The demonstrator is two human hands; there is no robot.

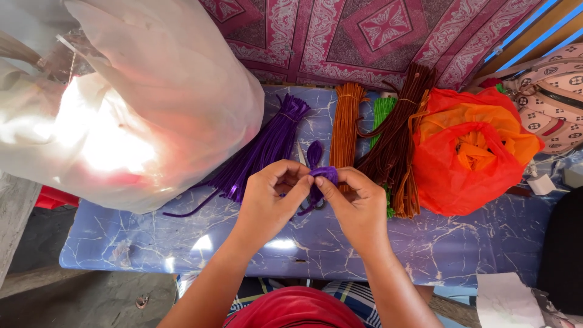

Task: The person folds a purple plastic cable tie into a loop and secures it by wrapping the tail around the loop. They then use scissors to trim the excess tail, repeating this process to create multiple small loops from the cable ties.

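My left hand and my right hand meet over the middle of the blue marbled table. Both pinch a small purple fuzzy wire piece, bent into loops, with one loop standing up behind the fingers. Right behind it lies a bundle of purple wire stems, fanned toward the left. Scissors lie partly hidden under the hands.
Bundles of orange, green and brown wire stems lie side by side at the back. An orange plastic bag sits right, a big clear plastic bag left, a patterned handbag far right.
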